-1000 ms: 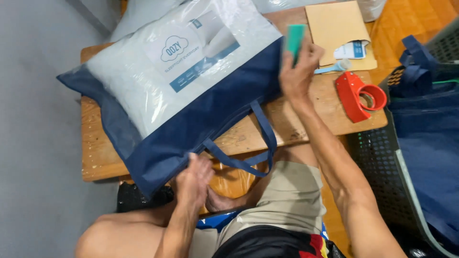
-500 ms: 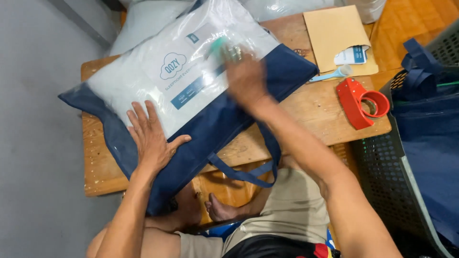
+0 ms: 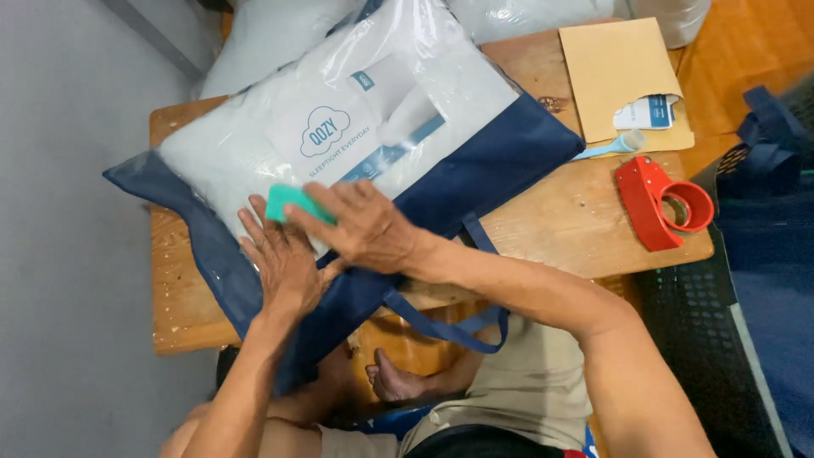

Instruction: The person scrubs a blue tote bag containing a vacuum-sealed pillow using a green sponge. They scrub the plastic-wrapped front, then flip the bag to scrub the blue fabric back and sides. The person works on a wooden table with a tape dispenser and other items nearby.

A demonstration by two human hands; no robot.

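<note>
The small green block [image 3: 292, 203], previously higher, is now gripped by the right hand [image 3: 360, 225] over the plastic-wrapped white pillow [image 3: 339, 136]; the left hand [image 3: 284, 263] is pressed flat, open, beside it.

Left hand [image 3: 284, 263]: flat, palm down, fingers spread and extended away from the body; left forearm bare, rising from the lower left of the view, wrist straight. Right hand [image 3: 360, 225]: palm down, fingers curled, knuckles raised; its grip is closed on a small green object at the fingertips; the right hand lies partly over the left, covering the left thumb side. Right forearm bare, entering from the lower right, crossing diagonally up and to the left; elbow bent, wrist slightly flexed. Both hands close together, overlapping; legs bare and folded beneath the arms, one foot visible between them.
</note>
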